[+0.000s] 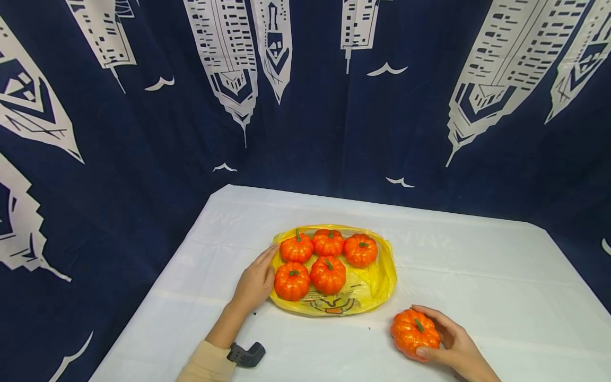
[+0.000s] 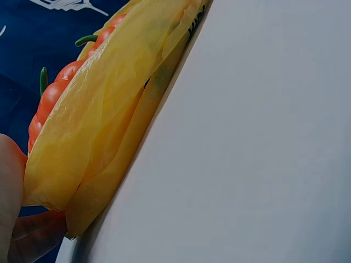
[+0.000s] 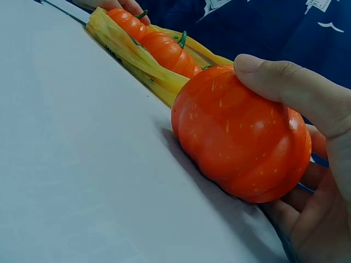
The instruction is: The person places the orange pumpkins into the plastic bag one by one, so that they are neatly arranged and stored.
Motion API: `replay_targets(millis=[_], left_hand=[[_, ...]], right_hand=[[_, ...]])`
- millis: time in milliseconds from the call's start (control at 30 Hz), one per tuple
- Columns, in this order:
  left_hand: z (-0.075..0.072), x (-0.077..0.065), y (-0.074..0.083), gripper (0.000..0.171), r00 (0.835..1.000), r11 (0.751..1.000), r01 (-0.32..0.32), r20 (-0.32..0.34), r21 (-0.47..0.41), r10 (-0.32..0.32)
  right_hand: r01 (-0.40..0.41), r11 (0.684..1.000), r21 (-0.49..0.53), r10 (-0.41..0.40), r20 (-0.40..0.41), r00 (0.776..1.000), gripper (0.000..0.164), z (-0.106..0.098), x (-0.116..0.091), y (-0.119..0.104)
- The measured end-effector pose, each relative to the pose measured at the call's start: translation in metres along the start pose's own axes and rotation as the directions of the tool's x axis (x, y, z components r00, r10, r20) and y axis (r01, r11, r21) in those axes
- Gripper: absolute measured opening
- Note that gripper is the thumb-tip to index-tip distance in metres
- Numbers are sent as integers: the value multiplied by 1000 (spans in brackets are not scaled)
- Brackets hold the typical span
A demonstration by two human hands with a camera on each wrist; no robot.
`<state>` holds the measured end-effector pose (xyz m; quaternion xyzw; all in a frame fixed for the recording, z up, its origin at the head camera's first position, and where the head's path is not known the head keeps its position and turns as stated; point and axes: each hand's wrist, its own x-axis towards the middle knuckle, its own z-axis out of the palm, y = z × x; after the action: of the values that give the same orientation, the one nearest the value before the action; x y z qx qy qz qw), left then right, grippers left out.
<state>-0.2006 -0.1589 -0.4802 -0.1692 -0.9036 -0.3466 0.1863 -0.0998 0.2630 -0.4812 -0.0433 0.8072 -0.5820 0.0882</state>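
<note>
My right hand (image 1: 455,342) grips a small orange pumpkin (image 1: 414,333) with a green stem, right of the bag. Its thumb lies on one side and the fingers curl round the other; the pumpkin's shadow falls on the table close under it in the right wrist view. A yellow plastic bag (image 1: 382,289), its sides rolled down like a shallow bowl, holds several similar pumpkins (image 1: 328,275) in two rows. At the bag's left end, my left hand (image 1: 255,284) holds the rim, the yellow film passing between its digits in the left wrist view (image 2: 82,181).
A white-covered table (image 1: 477,276) lies under everything. Behind it hangs a dark blue cloth (image 1: 305,143) printed with white buildings and birds. A dark band (image 1: 245,354) sits on the left wrist beside a beige sleeve (image 1: 207,363).
</note>
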Motion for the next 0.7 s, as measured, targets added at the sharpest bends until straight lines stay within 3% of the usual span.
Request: replay_targets(millis=[300,500,700], left_hand=[[0,0,0,49,1000,1000,1,0,4,-1],[1,0,-1,49,1000,1000,-7,-2,0,7],[0,0,-1,49,1000,1000,-14,-7,-5,14]], right_hand=[[-3,1000,5,3,-16,1000,69,-1,2,-2],[126,992,10,-125,-22,992,67,-4,6,-7],[275,961,19,-274,-5,962,64,-5,18,-16]])
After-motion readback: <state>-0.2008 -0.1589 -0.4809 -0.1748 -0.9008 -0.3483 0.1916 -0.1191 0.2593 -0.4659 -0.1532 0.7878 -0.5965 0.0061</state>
